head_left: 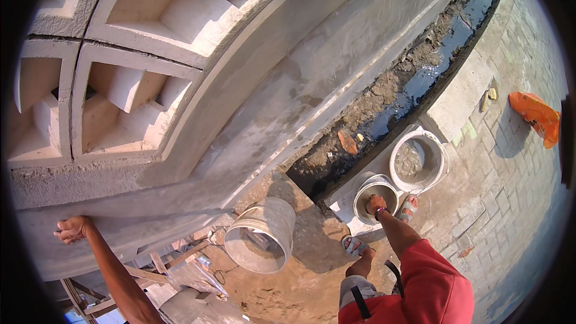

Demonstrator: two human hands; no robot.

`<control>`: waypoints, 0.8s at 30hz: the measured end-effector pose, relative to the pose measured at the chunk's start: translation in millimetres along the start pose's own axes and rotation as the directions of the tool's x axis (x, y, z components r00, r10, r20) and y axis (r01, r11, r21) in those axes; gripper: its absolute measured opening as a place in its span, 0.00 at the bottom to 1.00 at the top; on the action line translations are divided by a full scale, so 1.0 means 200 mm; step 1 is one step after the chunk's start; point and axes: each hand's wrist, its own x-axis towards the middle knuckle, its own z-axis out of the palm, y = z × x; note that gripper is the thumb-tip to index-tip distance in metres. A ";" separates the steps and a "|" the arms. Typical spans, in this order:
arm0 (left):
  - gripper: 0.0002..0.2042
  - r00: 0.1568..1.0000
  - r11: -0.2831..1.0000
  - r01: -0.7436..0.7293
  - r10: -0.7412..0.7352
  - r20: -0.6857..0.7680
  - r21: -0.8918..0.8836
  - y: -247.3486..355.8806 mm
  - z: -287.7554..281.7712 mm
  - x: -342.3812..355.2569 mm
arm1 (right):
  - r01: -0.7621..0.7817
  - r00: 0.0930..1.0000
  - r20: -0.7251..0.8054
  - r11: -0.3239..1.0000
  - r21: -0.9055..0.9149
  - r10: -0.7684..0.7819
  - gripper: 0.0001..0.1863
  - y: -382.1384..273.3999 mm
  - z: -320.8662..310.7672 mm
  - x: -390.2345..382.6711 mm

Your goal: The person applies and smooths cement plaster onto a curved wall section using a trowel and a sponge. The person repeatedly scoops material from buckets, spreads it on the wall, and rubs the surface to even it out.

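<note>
1. Grey plastered wall (336, 72) runs diagonally across the view, with pale hollow ventilation blocks (135, 87) set above it at upper left.
2. Interlocking pavers (522, 216) spread along the right side.
3. Beside the wall lies a drainage ditch (429, 75) of dark water and heaped mud; a flat concrete slab (462, 99) sits on its paving side.
4. Well to the left of the feet stands a wide, mud-streaked whitish bucket (279, 216).
5. Near the ditch's lower end, a white pail (432, 165) contains grey wet mix.
6. Crumpled orange plastic bag (537, 117) lies on the pavers, well apart from the pails.
7. Smaller pail (362, 197) stands just beside the white one, close to the person's feet.
8. Strapped sandals (354, 244) are on both feet.
9. Both hands are bare. The left hand (72, 230), fingers curled in, is at the lower wall; whether it holds anything cannot be told. The right hand (375, 204) reaches into the smaller pail, its fingers too hidden to show how open they are or any grip.
10. Dark wristband (379, 211) circles the right wrist.
</note>
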 end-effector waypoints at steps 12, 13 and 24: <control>0.33 0.999 0.998 -0.044 0.044 0.002 -0.037 -0.02 -0.03 0.03 | 0.326 0.907 -0.286 0.084 0.942 -0.310 0.30 -0.56 -1.17 -0.65; 0.33 0.999 0.999 -0.036 0.037 0.007 -0.035 0.01 -0.04 0.02 | 0.435 0.862 -0.404 0.038 0.900 -0.305 0.30 -0.71 -1.29 -0.65; 0.33 0.992 0.993 -0.120 0.120 -0.025 -0.006 -0.08 -0.02 0.05 | 0.858 0.508 -0.859 -0.128 0.498 0.060 0.29 -1.71 -2.19 -0.47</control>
